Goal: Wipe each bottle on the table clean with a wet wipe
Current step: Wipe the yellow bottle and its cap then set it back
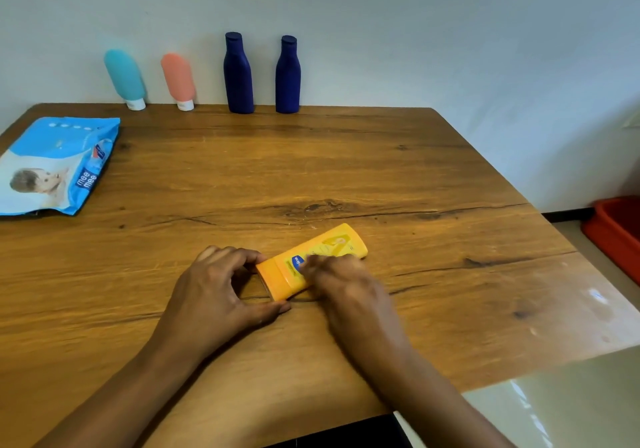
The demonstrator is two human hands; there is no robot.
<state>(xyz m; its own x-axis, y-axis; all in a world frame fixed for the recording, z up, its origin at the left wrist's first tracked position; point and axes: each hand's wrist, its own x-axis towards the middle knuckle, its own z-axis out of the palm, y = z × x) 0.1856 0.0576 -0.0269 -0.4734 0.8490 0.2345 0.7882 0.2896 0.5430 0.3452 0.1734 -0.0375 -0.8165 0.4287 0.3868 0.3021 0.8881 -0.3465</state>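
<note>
A yellow bottle [332, 245] lies on its side on the wooden table [346, 157], near the front middle. My left hand [214, 285] pinches its orange cap end between thumb and fingers. My right hand [349, 288] is blurred, and its fingers curl over the bottle's middle by the blue label. No wipe shows in either hand. Along the back edge stand a teal tube [125, 77], a pink tube [178, 79] and two dark blue bottles [238, 73] [287, 75]. A blue pack of wet wipes [52, 163] lies at the left.
The table's back edge runs along a white wall. Its right edge drops off to a tiled floor, where a red plastic tub [616, 233] stands at the far right.
</note>
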